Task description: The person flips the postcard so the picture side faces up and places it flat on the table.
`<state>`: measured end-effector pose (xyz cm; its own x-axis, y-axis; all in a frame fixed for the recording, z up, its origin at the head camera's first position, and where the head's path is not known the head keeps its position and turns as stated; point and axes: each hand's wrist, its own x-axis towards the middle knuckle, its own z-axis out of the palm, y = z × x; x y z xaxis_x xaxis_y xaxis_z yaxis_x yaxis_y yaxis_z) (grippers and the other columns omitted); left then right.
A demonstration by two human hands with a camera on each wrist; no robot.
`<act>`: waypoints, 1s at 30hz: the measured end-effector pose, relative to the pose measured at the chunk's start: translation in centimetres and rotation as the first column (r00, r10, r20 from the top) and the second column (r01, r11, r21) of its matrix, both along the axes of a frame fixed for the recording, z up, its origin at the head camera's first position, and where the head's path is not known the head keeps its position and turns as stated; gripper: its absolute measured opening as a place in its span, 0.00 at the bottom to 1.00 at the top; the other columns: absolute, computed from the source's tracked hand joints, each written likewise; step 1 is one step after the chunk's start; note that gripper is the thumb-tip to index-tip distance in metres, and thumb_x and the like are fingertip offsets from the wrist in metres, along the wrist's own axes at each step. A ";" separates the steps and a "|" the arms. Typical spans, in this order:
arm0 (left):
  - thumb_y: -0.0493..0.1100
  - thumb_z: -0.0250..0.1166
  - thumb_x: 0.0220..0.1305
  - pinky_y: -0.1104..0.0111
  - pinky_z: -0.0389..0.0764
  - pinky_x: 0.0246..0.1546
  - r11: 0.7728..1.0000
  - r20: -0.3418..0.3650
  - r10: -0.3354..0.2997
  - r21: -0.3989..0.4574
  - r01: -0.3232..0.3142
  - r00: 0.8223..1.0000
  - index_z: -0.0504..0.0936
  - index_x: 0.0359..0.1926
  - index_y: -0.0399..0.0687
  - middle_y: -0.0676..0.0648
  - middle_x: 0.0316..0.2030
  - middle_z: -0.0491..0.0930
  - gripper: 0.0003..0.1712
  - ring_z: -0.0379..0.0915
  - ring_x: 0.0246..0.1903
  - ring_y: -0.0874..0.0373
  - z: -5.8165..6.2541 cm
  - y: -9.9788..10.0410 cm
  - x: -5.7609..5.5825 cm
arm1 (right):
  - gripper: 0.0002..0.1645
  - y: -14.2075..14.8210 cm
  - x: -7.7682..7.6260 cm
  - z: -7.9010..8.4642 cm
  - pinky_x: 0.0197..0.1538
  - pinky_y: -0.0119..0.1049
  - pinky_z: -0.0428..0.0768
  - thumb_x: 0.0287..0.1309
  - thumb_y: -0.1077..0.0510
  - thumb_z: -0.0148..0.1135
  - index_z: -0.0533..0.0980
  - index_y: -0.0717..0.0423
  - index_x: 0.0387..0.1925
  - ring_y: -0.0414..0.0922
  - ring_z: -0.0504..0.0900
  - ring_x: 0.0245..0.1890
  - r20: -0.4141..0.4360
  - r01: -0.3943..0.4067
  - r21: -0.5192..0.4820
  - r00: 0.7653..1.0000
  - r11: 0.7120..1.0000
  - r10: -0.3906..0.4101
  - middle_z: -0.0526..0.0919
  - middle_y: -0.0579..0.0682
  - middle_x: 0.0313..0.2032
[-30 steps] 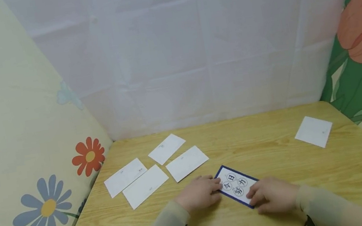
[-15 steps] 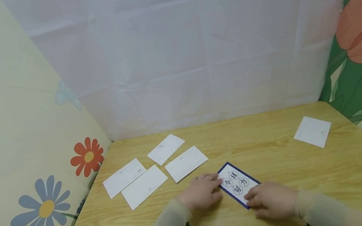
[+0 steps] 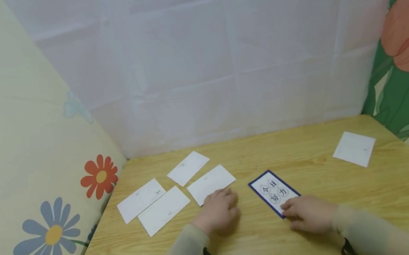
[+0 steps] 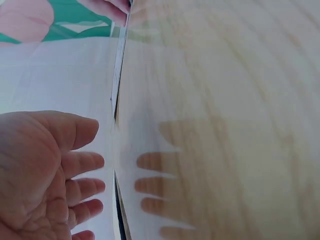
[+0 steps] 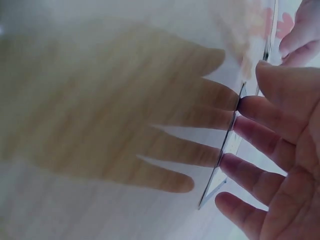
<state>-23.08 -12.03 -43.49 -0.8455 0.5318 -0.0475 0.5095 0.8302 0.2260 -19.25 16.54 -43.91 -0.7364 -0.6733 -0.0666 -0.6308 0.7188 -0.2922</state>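
Observation:
A blue-bordered white card [image 3: 268, 197] with several circled black characters lies slantwise at the middle of the table. My right hand [image 3: 312, 213] rests its fingertips on the card's near right end, the fingers fairly straight. From the right wrist, the fingertips [image 5: 228, 160] show right at the card's thin edge. My left hand [image 3: 218, 211] is apart from that card, its fingertips overlapping the near edge of a plain white card [image 3: 210, 181] in the head view. In the left wrist view its relaxed fingers [image 4: 85, 165] hold nothing, just above the glossy tabletop.
Several more white cards lie face down on the left, among them a near one [image 3: 164, 210] and a far one [image 3: 188, 168]. Another white card [image 3: 354, 149] lies at the far right. A white cloth [image 3: 240, 73] hangs behind the wooden table [image 3: 291, 149].
The blue-bordered card has slid away from me and slightly right under my right hand. My left hand has left the card's edge and shifted left, toward the plain white cards.

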 end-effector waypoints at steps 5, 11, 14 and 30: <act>0.49 0.55 0.69 0.46 0.57 0.64 0.998 0.013 0.062 0.020 -0.062 0.998 0.71 0.64 0.38 0.35 0.66 0.65 0.28 0.58 0.66 0.38 0.4 -0.4 -0.2 | 0.21 0.7 -1.4 -0.2 0.60 0.55 0.68 0.60 0.52 0.63 0.79 0.59 0.52 0.58 0.74 0.58 0.017 0.053 -0.022 0.998 0.998 -0.053 0.76 0.56 0.58; 0.50 0.55 0.69 0.47 0.57 0.65 0.994 0.036 0.107 0.033 -0.108 0.994 0.69 0.65 0.37 0.36 0.67 0.64 0.29 0.57 0.66 0.39 0.3 -0.9 -0.4 | 0.22 1.6 -3.2 -0.2 0.63 0.57 0.64 0.62 0.53 0.61 0.77 0.61 0.54 0.60 0.70 0.61 0.053 0.130 -0.029 0.990 0.991 -0.128 0.74 0.57 0.60; 0.50 0.55 0.69 0.47 0.56 0.65 0.992 0.041 0.117 0.043 -0.119 0.992 0.69 0.66 0.38 0.36 0.67 0.63 0.30 0.56 0.67 0.39 0.1 -1.1 -0.6 | 0.24 2.0 -4.0 -0.1 0.64 0.57 0.63 0.63 0.52 0.60 0.76 0.61 0.56 0.60 0.68 0.62 0.072 0.163 -0.018 0.984 0.986 -0.161 0.73 0.58 0.61; 0.51 0.53 0.70 0.46 0.52 0.67 0.983 0.059 0.166 0.064 -0.170 0.984 0.67 0.67 0.39 0.36 0.68 0.60 0.30 0.53 0.68 0.39 -0.2 -1.6 -1.0 | 0.30 3.4 -7.9 -0.3 0.66 0.61 0.55 0.68 0.46 0.51 0.70 0.62 0.62 0.65 0.59 0.66 0.072 0.259 0.044 0.962 0.965 -0.262 0.66 0.59 0.66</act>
<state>-24.05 -13.60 -43.67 -0.9204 0.3858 -0.0637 0.3495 0.8848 0.3081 -27.11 19.95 -44.20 -0.8781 -0.4550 -0.1484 -0.3970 0.8657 -0.3050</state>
